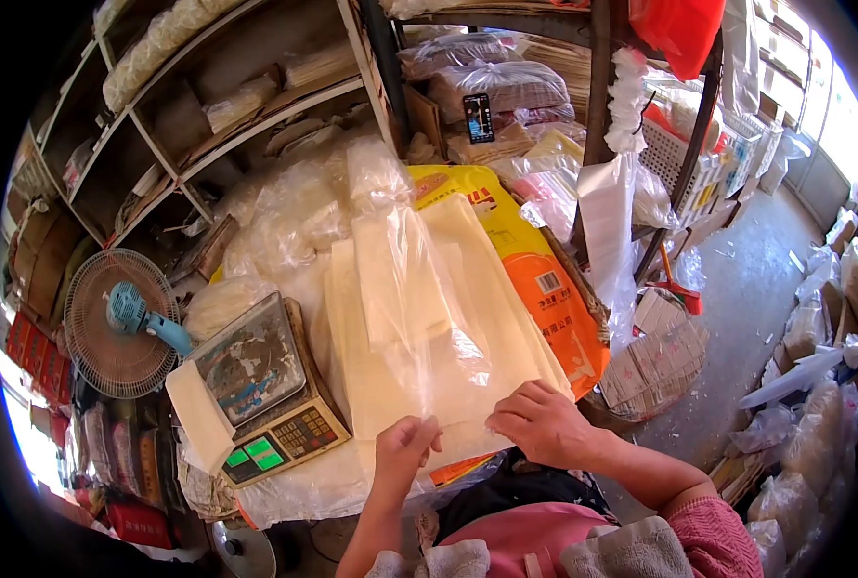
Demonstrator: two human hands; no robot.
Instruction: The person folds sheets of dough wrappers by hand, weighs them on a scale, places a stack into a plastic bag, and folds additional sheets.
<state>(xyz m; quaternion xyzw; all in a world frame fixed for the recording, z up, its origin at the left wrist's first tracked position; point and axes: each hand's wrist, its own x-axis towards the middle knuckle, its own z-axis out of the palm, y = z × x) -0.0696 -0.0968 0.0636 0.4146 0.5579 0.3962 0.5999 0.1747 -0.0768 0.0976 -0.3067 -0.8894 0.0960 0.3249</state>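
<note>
Cream-coloured sheets (506, 328) lie in a flat stack on the table. A clear plastic bag (405, 279) with cream sheets inside rests on top, its lower end gathered near the hands. My left hand (408, 445) is closed at that end, thumb and fingers pinched on the plastic. To its right, my right hand (535, 419) hovers low over the stack's front edge with curled fingers pressed together; what they hold, if anything, is hidden. Under the stack's right side lies a yellow and orange printed sack (554, 299).
A scale (285, 433) with a metal top stands left of the stack, beside a fan (121, 323). Crumpled plastic bags (289, 217) are piled behind. Shelves (246, 135) rise at the back left, and a phone (478, 118) leans upright at the back. A red broom (677, 289) is at right.
</note>
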